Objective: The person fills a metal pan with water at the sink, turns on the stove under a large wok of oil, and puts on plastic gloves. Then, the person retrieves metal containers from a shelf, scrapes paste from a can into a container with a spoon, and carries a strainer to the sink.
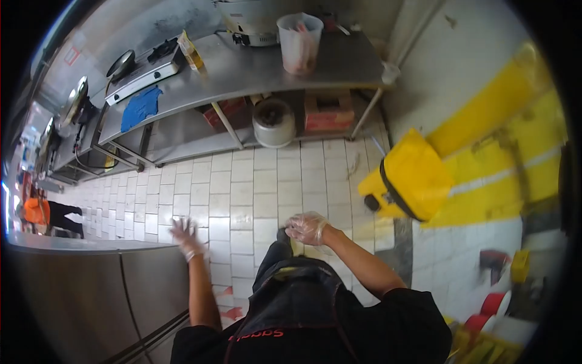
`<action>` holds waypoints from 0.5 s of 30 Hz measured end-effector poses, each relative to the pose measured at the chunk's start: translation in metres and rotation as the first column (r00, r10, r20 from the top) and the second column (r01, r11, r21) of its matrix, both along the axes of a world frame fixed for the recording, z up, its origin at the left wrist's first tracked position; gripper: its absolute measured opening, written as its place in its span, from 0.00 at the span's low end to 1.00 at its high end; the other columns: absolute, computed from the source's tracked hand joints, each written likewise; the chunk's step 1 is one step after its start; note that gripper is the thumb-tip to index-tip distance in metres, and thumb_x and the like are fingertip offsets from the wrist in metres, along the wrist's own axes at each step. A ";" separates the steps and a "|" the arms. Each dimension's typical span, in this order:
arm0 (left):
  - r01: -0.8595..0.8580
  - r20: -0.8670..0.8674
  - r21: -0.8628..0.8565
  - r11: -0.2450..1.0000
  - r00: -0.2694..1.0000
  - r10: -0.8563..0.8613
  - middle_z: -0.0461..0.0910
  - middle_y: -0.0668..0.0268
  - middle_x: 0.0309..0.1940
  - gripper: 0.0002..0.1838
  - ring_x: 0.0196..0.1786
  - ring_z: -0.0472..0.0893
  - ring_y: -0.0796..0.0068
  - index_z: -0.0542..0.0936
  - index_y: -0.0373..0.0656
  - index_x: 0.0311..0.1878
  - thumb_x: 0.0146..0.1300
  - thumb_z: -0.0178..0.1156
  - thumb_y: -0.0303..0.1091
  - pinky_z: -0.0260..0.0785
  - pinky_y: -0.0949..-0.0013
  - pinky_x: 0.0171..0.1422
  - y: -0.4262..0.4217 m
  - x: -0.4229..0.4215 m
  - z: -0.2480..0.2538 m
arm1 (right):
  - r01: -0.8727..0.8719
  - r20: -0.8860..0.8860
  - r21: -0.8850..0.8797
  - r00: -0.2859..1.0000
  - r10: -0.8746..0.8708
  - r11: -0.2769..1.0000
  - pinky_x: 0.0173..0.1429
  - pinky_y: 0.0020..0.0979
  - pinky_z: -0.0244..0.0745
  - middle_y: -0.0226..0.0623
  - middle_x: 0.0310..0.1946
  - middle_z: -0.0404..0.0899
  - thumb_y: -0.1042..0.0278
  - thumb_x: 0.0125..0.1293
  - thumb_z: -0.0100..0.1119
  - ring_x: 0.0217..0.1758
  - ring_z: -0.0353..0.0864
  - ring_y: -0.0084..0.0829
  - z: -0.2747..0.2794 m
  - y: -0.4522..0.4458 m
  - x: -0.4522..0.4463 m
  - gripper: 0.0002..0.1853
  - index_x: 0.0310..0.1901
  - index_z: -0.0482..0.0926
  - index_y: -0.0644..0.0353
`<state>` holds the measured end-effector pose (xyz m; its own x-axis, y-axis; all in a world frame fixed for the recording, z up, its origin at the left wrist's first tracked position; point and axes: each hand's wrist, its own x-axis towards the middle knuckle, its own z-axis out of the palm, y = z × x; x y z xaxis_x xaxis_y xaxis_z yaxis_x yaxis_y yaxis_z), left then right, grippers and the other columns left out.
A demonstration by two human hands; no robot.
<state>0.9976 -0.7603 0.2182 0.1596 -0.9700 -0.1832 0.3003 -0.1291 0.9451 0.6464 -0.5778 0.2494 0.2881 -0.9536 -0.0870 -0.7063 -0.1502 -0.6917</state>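
My left hand [186,238], in a clear plastic glove, hovers over the tiled floor near the grey metal cabinet with its fingers spread. It holds nothing. Also gloved in clear plastic, my right hand [305,229] is in front of my body, above my dark shoe [282,235]. Its fingers curl together, and no object shows in them. Both hands are apart from the steel table [242,70] ahead. On that table stand a translucent plastic pitcher [299,45] with reddish contents, a gas stove [145,76] and a blue cloth [141,108].
A grey metal cabinet [73,285] is at left. To the right stands a yellow bin-like object [418,173]. Under the table are a round metal pot [274,123] and a red box [328,112]. A person in orange [37,212] is far left. White tiles [236,182] cover the floor.
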 end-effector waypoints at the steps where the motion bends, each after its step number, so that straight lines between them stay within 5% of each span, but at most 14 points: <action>1: -0.042 0.063 0.055 0.998 0.997 0.039 0.56 0.61 0.68 0.40 0.67 0.61 0.61 0.52 0.52 0.70 0.62 0.30 0.69 0.50 0.55 0.71 -0.006 0.012 -0.001 | 0.093 -0.030 -0.023 0.995 -0.094 0.995 0.47 0.37 0.71 0.42 0.37 0.77 0.60 0.63 0.46 0.42 0.76 0.41 0.007 -0.029 -0.025 0.13 0.40 0.75 0.59; 3: -0.217 0.026 0.234 0.948 0.976 0.217 0.56 0.59 0.68 0.39 0.67 0.61 0.59 0.51 0.49 0.70 0.64 0.37 0.65 0.49 0.59 0.71 -0.014 0.029 -0.037 | 0.180 -0.041 -0.038 0.982 -0.182 0.983 0.47 0.34 0.72 0.41 0.37 0.77 0.61 0.63 0.46 0.42 0.77 0.38 -0.003 -0.085 -0.070 0.13 0.41 0.75 0.60; 5: -0.240 0.154 0.321 0.916 0.968 0.199 0.55 0.57 0.68 0.43 0.66 0.62 0.58 0.53 0.38 0.69 0.62 0.43 0.65 0.53 0.57 0.69 0.011 0.010 -0.070 | 0.313 0.231 0.014 0.923 -0.307 0.950 0.46 0.28 0.72 0.38 0.36 0.77 0.63 0.61 0.51 0.39 0.77 0.31 -0.021 -0.124 -0.125 0.11 0.41 0.75 0.60; 7: -0.070 0.505 0.574 0.816 0.814 -0.286 0.58 0.56 0.66 0.36 0.65 0.64 0.58 0.58 0.39 0.67 0.65 0.40 0.59 0.55 0.60 0.67 0.025 0.000 -0.135 | 0.479 0.250 -0.057 0.856 -0.452 0.876 0.41 0.24 0.72 0.35 0.33 0.75 0.65 0.59 0.55 0.35 0.76 0.27 -0.012 -0.154 -0.177 0.10 0.39 0.75 0.61; 8: 0.113 0.591 0.656 0.747 0.539 -0.600 0.61 0.56 0.64 0.33 0.63 0.65 0.58 0.60 0.40 0.65 0.66 0.40 0.56 0.57 0.59 0.65 0.039 -0.006 -0.178 | 0.591 0.214 -0.128 0.800 -0.560 0.796 0.37 0.22 0.72 0.34 0.30 0.74 0.66 0.57 0.58 0.31 0.74 0.24 -0.005 -0.159 -0.199 0.10 0.38 0.75 0.62; 9: 0.264 0.608 0.725 0.636 0.189 -0.771 0.63 0.57 0.62 0.31 0.62 0.67 0.58 0.62 0.41 0.63 0.66 0.39 0.54 0.59 0.59 0.64 0.050 -0.021 -0.208 | 0.614 0.543 0.248 0.552 -0.633 0.749 0.34 0.22 0.72 0.34 0.29 0.72 0.67 0.57 0.60 0.29 0.74 0.25 -0.011 -0.177 -0.232 0.10 0.37 0.75 0.62; 10: 0.353 0.577 0.779 0.519 -0.079 -0.813 0.66 0.57 0.59 0.28 0.61 0.68 0.58 0.64 0.41 0.62 0.67 0.39 0.51 0.60 0.59 0.62 0.056 -0.042 -0.222 | 0.533 0.685 0.575 0.102 -0.722 0.621 0.30 0.22 0.71 0.34 0.28 0.71 0.67 0.56 0.61 0.27 0.73 0.26 -0.018 -0.195 -0.266 0.10 0.37 0.75 0.62; 12: 0.418 0.538 0.820 0.390 -0.331 -0.775 0.71 0.57 0.55 0.24 0.59 0.71 0.57 0.68 0.42 0.59 0.68 0.37 0.47 0.64 0.58 0.59 0.045 -0.087 -0.231 | 0.453 0.606 0.783 -0.400 -0.688 0.427 0.26 0.21 0.68 0.36 0.28 0.72 0.65 0.57 0.61 0.27 0.72 0.26 -0.005 -0.239 -0.336 0.11 0.38 0.75 0.62; 14: 0.460 0.632 0.760 0.460 -0.356 -0.689 0.76 0.57 0.50 0.21 0.56 0.73 0.57 0.72 0.44 0.56 0.69 0.36 0.42 0.67 0.58 0.56 0.014 -0.120 -0.240 | 0.459 0.691 0.720 -0.416 -0.591 0.520 0.31 0.23 0.71 0.34 0.27 0.71 0.63 0.56 0.62 0.28 0.72 0.25 0.002 -0.289 -0.410 0.13 0.37 0.74 0.62; 15: 0.574 0.801 0.583 0.575 -0.287 -0.526 0.74 0.57 0.53 0.22 0.60 0.71 0.57 0.70 0.43 0.58 0.69 0.36 0.43 0.65 0.58 0.59 -0.002 -0.132 -0.242 | 0.528 0.721 0.684 -0.384 -0.577 0.503 0.34 0.27 0.73 0.37 0.29 0.73 0.62 0.56 0.62 0.30 0.74 0.29 -0.015 -0.328 -0.456 0.15 0.41 0.73 0.62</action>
